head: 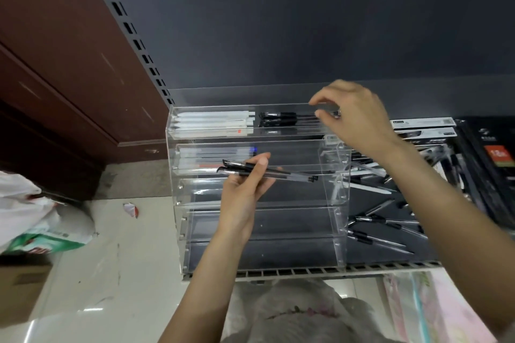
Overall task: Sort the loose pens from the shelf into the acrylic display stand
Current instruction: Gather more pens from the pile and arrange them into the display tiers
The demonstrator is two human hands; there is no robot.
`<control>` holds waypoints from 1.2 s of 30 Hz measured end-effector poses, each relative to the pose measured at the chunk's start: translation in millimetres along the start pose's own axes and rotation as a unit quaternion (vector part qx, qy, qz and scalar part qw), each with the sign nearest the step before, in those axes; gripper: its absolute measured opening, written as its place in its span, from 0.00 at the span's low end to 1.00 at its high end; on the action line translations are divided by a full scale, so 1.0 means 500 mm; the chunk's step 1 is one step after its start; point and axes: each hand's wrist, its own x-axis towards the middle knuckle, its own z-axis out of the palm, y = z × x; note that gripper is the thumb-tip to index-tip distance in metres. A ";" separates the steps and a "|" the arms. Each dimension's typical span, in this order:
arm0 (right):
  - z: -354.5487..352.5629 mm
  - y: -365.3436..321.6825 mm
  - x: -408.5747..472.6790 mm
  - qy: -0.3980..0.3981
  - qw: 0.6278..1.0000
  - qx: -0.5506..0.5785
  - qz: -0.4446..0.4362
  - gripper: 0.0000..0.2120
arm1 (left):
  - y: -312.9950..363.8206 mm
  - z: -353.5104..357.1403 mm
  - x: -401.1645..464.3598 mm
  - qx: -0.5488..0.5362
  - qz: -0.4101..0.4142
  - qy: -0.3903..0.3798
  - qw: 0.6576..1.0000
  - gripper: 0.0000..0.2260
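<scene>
My acrylic display stand (328,220) holds white pens (214,121) and black pens (281,118) on its top tier. My right hand (354,117) seems to pinch one there. My left hand (245,189) grips two black pens (267,171). Loose pens (384,231) lie at three o'clock; lower tiers sit bare.

Right hand (354,117) motion-blurred, hides pen ends; boxes (490,153) cut off.
</scene>
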 end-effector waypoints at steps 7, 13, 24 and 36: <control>-0.004 -0.073 -0.090 -0.164 0.973 0.159 -0.004 0.06 | 0.005 0.023 0.000 -0.005 0.027 -0.011 1.000 0.05; -0.010 -0.045 -0.093 -0.101 0.965 0.237 0.037 0.04 | 0.010 0.037 -0.005 0.034 0.061 -0.041 0.997 0.07; -0.001 0.030 -0.006 -0.054 0.998 0.022 0.010 0.05 | 0.014 0.017 -0.005 0.040 0.063 -0.005 0.997 0.07; -0.003 -0.062 -0.096 -0.096 0.979 0.169 -0.055 0.06 | 0.018 0.047 -0.004 0.042 0.074 -0.019 0.996 0.04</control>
